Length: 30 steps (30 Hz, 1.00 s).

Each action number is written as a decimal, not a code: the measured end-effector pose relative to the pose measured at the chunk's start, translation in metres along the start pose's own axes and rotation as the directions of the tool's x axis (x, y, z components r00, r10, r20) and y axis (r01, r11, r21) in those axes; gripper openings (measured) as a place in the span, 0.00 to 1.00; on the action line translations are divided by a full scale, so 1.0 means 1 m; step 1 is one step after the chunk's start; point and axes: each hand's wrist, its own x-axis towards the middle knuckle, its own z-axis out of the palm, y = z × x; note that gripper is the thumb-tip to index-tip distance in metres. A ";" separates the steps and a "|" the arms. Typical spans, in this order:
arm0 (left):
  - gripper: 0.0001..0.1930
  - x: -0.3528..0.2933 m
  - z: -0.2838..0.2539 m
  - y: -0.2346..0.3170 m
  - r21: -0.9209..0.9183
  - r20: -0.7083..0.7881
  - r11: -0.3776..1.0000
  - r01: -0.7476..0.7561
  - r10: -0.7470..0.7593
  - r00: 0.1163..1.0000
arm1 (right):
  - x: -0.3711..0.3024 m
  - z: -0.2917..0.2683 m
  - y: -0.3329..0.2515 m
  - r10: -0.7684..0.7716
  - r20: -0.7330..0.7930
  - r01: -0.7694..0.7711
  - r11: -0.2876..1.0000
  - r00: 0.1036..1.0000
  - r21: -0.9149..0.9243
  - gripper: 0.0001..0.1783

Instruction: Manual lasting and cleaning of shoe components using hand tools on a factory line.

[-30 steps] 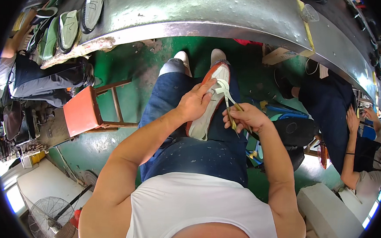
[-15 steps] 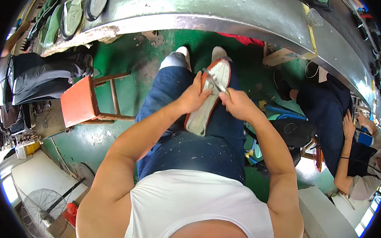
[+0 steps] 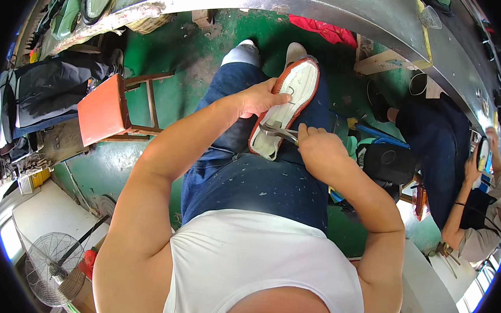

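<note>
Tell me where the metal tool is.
In the head view, the metal tool is slightly right of centre, in the right hand, its tip over the lower part of the shoe.

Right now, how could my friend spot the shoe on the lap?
Below the metal bench, look in the middle for blue trousers. The shoe slants across them, held by the left hand. Unlike the green shoes at upper left, its pale face has a reddish rim.

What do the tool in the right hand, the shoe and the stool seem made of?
Tool: probably metal, fairly polished, since it shines grey. Shoe: the pale, matt face might be fabric or board; its reddish-brown rim could be leather or rubber. Stool: brown legs suggest wood; the smooth seat may be vinyl.
</note>
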 end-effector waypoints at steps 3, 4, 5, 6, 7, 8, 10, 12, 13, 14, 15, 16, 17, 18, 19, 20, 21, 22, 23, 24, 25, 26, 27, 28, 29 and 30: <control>0.29 -0.006 0.001 0.003 -0.015 0.006 0.999 -0.038 0.038 0.999 | 0.008 -0.004 0.006 0.053 0.124 -0.054 0.999 0.991 0.003 0.16; 0.29 -0.010 0.000 0.004 -0.024 0.008 1.000 -0.014 0.014 1.000 | 0.009 0.001 0.010 0.047 0.132 -0.060 0.994 0.990 0.094 0.14; 0.29 -0.012 -0.002 0.006 -0.032 0.010 0.999 0.007 -0.007 1.000 | 0.008 0.013 0.014 0.048 0.133 -0.060 0.994 0.990 0.091 0.14; 0.29 -0.012 -0.004 0.008 -0.032 0.012 0.999 0.002 -0.001 1.000 | 0.006 0.034 0.018 0.063 0.036 -0.069 0.973 0.997 0.222 0.14; 0.29 -0.012 -0.006 0.008 -0.036 0.022 0.999 0.006 -0.006 1.000 | 0.005 0.050 0.020 0.088 -0.058 -0.062 0.934 0.994 0.352 0.14; 0.29 -0.012 -0.007 0.007 -0.040 0.034 0.999 0.013 -0.011 0.999 | 0.003 0.058 0.018 0.119 -0.096 -0.071 0.912 0.988 0.403 0.15; 0.29 -0.002 -0.012 -0.015 0.028 0.000 0.997 -0.074 0.074 0.997 | -0.007 0.066 0.012 0.137 -0.136 -0.072 0.912 0.981 0.404 0.16; 0.31 -0.007 -0.003 -0.018 0.116 -0.058 0.980 -0.164 0.171 0.983 | -0.020 0.063 0.009 0.170 -0.184 -0.081 0.908 0.968 0.410 0.16; 0.31 -0.010 0.002 -0.020 0.118 -0.056 0.980 -0.161 0.169 0.984 | -0.030 0.058 0.010 0.204 -0.033 -0.170 0.883 0.978 0.439 0.16; 0.33 -0.013 0.010 -0.018 0.164 -0.105 0.970 -0.179 0.198 0.975 | -0.038 0.054 0.009 0.241 0.116 -0.267 0.849 0.964 0.456 0.15; 0.35 -0.017 0.019 -0.016 0.210 -0.150 0.958 -0.196 0.230 0.962 | -0.040 0.054 0.011 0.256 0.112 -0.278 0.843 0.960 0.461 0.15; 0.40 -0.027 0.029 -0.018 0.218 -0.141 0.960 -0.174 0.208 0.968 | -0.041 0.054 0.013 0.266 0.175 -0.318 0.836 0.948 0.448 0.15; 0.43 -0.040 0.033 -0.019 0.254 -0.062 0.948 -0.192 0.214 0.975 | -0.038 0.052 0.020 0.272 0.226 -0.347 0.834 0.935 0.428 0.15; 0.43 -0.054 0.032 -0.023 0.214 -0.031 0.964 -0.157 0.167 0.985 | -0.040 0.050 0.021 0.287 0.218 -0.357 0.819 0.933 0.449 0.14; 0.44 -0.063 0.034 -0.028 0.168 0.002 0.979 -0.115 0.116 0.993 | -0.045 0.053 0.021 0.295 0.218 -0.364 0.816 0.930 0.449 0.14; 0.44 -0.061 0.037 -0.037 0.166 0.011 0.979 -0.117 0.117 0.993 | -0.050 0.056 0.022 0.254 0.148 -0.293 0.842 0.956 0.453 0.15; 0.45 -0.057 0.037 -0.050 0.067 -0.002 0.983 -0.169 0.170 0.985 | -0.053 0.056 0.022 0.201 0.076 -0.213 0.866 0.977 0.452 0.15; 0.46 -0.054 0.036 -0.061 -0.032 -0.023 0.974 -0.224 0.223 0.975 | -0.056 0.050 0.024 0.198 0.076 -0.211 0.868 0.977 0.449 0.15; 0.46 -0.049 0.039 -0.064 -0.031 -0.026 0.972 -0.234 0.233 0.972 | -0.059 0.036 0.028 0.163 0.192 -0.237 0.844 0.968 0.481 0.16; 0.46 -0.047 0.043 -0.066 0.081 -0.096 0.968 -0.238 0.245 0.965 | -0.059 0.025 0.029 0.117 0.304 -0.265 0.819 0.945 0.509 0.17; 0.46 -0.045 0.044 -0.069 0.193 -0.168 0.953 -0.232 0.265 0.949 | -0.057 0.017 0.027 0.110 0.298 -0.254 0.826 0.948 0.503 0.17; 0.50 -0.042 0.041 -0.076 0.414 -0.197 0.872 -0.261 0.365 0.910 | -0.055 0.010 0.023 0.174 0.242 -0.281 0.792 0.955 0.541 0.18; 0.50 -0.044 0.040 -0.076 0.424 -0.200 0.864 -0.273 0.383 0.902 | -0.051 0.004 0.019 0.244 0.181 -0.303 0.757 0.953 0.579 0.19; 0.52 -0.049 0.041 -0.076 0.498 -0.154 0.811 -0.307 0.431 0.889 | -0.047 0.016 0.013 0.287 -0.024 -0.212 0.758 0.957 0.617 0.21; 0.55 -0.049 0.040 -0.073 0.574 -0.099 0.743 -0.345 0.481 0.871 | -0.039 0.038 0.015 0.311 -0.182 -0.123 0.749 0.933 0.651 0.21; 0.60 -0.045 0.031 -0.083 0.568 -0.013 0.723 -0.394 0.487 0.873 | -0.028 0.053 0.017 0.294 -0.179 -0.140 0.802 0.939 0.581 0.21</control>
